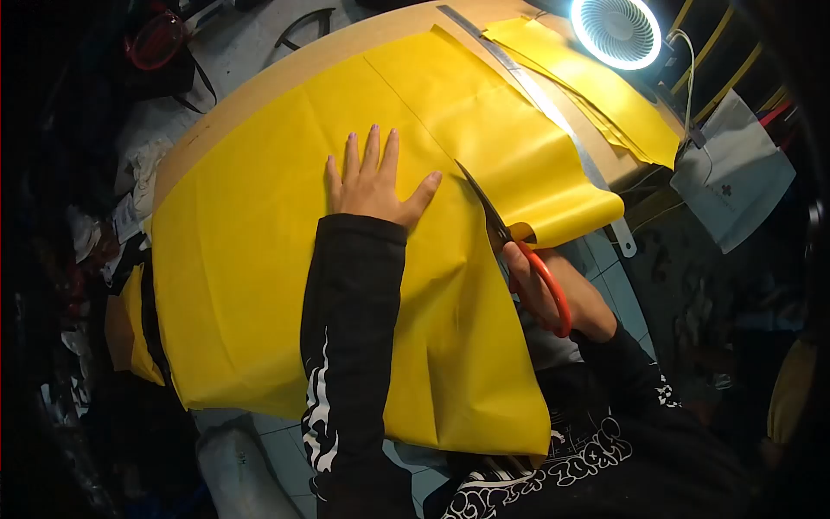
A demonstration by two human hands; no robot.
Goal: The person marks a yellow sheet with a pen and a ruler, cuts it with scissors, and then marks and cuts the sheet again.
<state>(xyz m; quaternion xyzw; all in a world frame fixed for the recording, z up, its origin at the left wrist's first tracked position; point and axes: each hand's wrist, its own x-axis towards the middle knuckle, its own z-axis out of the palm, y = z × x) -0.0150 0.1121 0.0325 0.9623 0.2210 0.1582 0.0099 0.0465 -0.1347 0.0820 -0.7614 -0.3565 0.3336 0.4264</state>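
The yellow sheet (259, 259) is spread flat over a tan board (259, 82) and hangs over the board's near edge toward the person's lap. It is pinned down near its middle by the left hand (373, 183), which lies palm down with the fingers spread, its grip released and nothing grasped. The scissors (506, 238) are held in the right hand (553, 298), whose grip is clenched through the orange handle loops. The blades are set into the sheet just beside the left thumb, along a cut that runs toward the far edge. To the right of the cut, a separated part of the sheet is seen curling up. A long metal ruler (536, 99) lies diagonally across the board beyond it. A round lit lamp (616, 32) stands at the far right corner.
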